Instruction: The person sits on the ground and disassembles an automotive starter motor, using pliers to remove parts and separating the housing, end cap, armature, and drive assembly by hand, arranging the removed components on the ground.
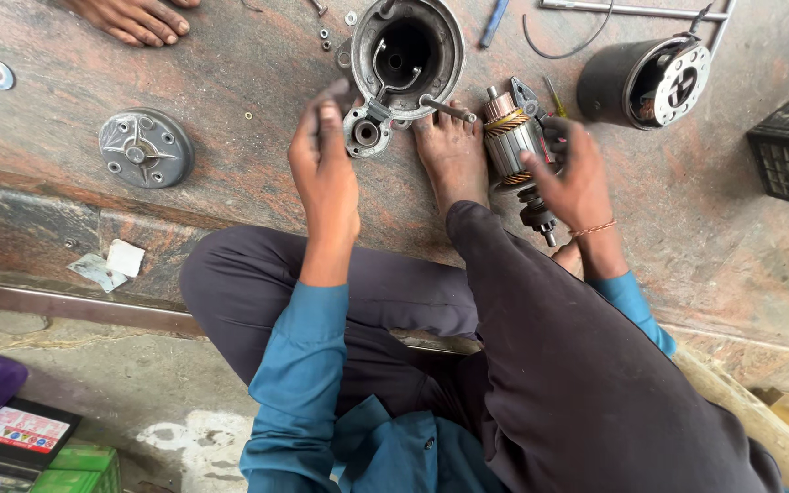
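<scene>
Grey cast-metal motor housing (405,57) set on stone floor, open mouth facing up, dark bore visible, small round boss with hole at lower left edge; long bolt laid across rim at lower right. Armature (510,137) laid on floor just beside housing, right of it: copper commutator end pointed away, banded winding core in middle, dark geared shaft end pointed toward person.
</scene>
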{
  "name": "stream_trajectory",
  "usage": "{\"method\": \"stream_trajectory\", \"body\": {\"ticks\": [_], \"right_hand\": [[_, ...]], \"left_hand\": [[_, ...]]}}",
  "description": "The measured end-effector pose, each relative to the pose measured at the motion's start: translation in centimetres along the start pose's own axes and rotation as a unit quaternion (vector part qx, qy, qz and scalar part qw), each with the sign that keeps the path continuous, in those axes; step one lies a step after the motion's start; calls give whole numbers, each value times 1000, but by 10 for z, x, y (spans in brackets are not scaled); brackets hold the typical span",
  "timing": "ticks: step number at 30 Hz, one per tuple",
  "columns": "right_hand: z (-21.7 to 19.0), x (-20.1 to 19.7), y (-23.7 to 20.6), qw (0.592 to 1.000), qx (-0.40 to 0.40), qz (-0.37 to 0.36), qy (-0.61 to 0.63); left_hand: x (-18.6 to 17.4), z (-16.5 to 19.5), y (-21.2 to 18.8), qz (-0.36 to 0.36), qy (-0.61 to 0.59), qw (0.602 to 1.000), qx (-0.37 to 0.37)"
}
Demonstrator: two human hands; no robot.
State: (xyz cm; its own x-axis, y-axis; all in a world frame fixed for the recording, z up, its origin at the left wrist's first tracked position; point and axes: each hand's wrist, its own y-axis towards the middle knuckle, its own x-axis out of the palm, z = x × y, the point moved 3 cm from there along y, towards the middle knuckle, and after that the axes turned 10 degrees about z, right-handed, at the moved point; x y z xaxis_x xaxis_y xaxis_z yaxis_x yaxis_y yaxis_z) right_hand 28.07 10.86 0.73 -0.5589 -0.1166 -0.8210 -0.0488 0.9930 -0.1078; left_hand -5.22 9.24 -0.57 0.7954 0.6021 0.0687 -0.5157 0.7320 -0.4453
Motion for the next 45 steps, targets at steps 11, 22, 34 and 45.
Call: {"method": "stream_trajectory", "body": {"ticks": [11, 22, 34, 45], "right_hand": [[-8, 43, 21, 969, 58, -95, -220], [2, 20, 29, 988, -43, -82, -123], [-19, -43, 34, 907, 169, -20, 385], [-23, -62, 30, 848, 65, 119, 512]], "left_hand": [[27, -8, -39, 0, 29, 996, 81], [2, 22, 15, -114, 184, 974, 63], [-10, 46, 63, -255, 221, 934, 115], [-2, 53, 45, -179, 280, 927, 174]]}}
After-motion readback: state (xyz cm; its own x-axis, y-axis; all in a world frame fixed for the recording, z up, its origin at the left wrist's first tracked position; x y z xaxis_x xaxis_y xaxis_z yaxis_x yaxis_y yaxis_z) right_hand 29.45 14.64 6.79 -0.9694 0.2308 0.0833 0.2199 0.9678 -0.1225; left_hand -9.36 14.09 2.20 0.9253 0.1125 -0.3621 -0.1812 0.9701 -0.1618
